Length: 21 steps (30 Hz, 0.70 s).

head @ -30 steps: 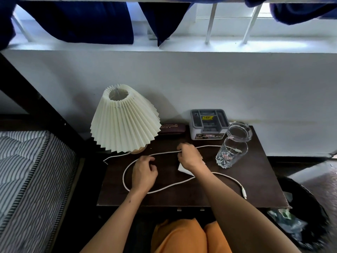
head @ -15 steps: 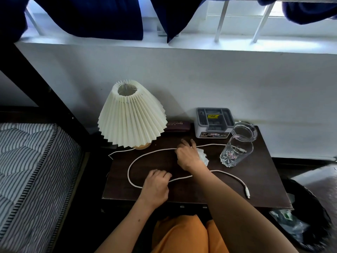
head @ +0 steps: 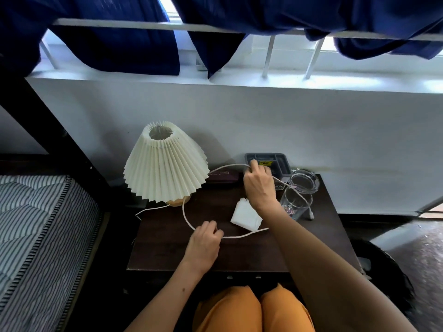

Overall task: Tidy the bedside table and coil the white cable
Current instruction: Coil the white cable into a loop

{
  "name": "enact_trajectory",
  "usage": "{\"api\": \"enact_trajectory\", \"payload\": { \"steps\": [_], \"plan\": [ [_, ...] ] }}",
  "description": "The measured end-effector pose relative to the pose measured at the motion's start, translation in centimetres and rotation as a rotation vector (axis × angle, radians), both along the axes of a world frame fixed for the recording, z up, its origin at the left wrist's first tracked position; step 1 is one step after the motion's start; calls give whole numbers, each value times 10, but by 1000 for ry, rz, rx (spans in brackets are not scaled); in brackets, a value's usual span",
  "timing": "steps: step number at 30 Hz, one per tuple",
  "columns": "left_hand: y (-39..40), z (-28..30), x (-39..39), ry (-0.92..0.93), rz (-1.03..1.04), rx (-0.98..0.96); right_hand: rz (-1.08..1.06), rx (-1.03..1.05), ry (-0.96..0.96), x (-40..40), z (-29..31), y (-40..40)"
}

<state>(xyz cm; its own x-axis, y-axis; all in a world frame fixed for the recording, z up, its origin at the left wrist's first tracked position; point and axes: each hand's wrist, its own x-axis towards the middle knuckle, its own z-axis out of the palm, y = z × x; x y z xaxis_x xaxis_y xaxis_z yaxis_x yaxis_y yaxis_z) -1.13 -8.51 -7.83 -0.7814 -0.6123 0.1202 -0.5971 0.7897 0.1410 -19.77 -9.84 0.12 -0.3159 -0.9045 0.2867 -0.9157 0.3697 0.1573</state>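
Note:
The white cable (head: pixel 184 215) makes a big loop over the dark bedside table (head: pixel 167 250). My left hand (head: pixel 203 244) pinches the cable near the table's front. My right hand (head: pixel 259 185) holds another stretch of it lifted above the back of the table, in front of the grey organiser box (head: pixel 275 161). From there the cable drops to the right past the drinking glass (head: pixel 293 204), its plug end (head: pixel 311 213) hanging beside the glass. A crumpled white tissue (head: pixel 245 218) lies inside the loop, between my hands.
A pleated cream lamp (head: pixel 164 168) stands at the table's back left, its thin cord (head: pixel 149 209) trailing off the left edge. A dark case (head: pixel 223 176) lies behind it. A glass ashtray (head: pixel 304 183) sits at back right. Striped mattress (head: pixel 36 231) on the left, black bin (head: pixel 383 271) on the right.
My right hand has risen from the table and carried the cable up and back toward the grey box, uncovering the tissue. The plug end was dragged from the front right up beside the glass.

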Motion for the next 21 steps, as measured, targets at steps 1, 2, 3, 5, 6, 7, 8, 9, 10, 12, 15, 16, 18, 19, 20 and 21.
{"api": "enact_trajectory", "payload": {
  "steps": [1, 2, 3, 5, 6, 7, 8, 9, 10, 12, 15, 16, 18, 19, 20, 21],
  "plan": [
    [2, 6, -2, 23, -4, -30, -15, -24, 16, -3, 8, 3],
    [4, 11, -4, 47, -9, -64, -26, -47, 28, -5, 16, 6],
    [6, 18, -6, 72, -10, -98, -47, -55, 24, -7, 25, 11],
    [10, 29, -10, 113, 0, -162, -86, -58, -25, -11, 42, 19],
    [13, 35, -12, 126, 9, -193, -90, -55, -67, -13, 49, 24],
    [16, 42, -13, 132, 15, -215, -95, -65, -87, -16, 56, 30],
    [19, 48, -14, 133, 22, -226, -100, -84, -85, -18, 63, 35],
    [22, 55, -15, 135, 28, -231, -111, -107, -71, -20, 70, 42],
    [24, 60, -16, 137, 34, -230, -131, -120, -60, -21, 76, 47],
    [31, 77, -17, 172, 37, -215, -185, -167, -50, -23, 90, 58],
    [38, 98, -20, 271, 48, -137, -252, -286, -63, -27, 111, 74],
    [41, 105, -21, 314, 57, -85, -269, -317, -93, -29, 118, 78],
    [47, 116, -22, 413, 73, 23, -302, -399, -116, -32, 129, 88],
    [51, 123, -24, 464, 93, 76, -325, -431, -124, -33, 134, 93],
    [53, 131, -26, 482, 104, 138, -349, -453, -145, -34, 137, 97],
    [55, 139, -28, 513, 108, 183, -372, -469, -175, -35, 140, 101]
  ]
}}
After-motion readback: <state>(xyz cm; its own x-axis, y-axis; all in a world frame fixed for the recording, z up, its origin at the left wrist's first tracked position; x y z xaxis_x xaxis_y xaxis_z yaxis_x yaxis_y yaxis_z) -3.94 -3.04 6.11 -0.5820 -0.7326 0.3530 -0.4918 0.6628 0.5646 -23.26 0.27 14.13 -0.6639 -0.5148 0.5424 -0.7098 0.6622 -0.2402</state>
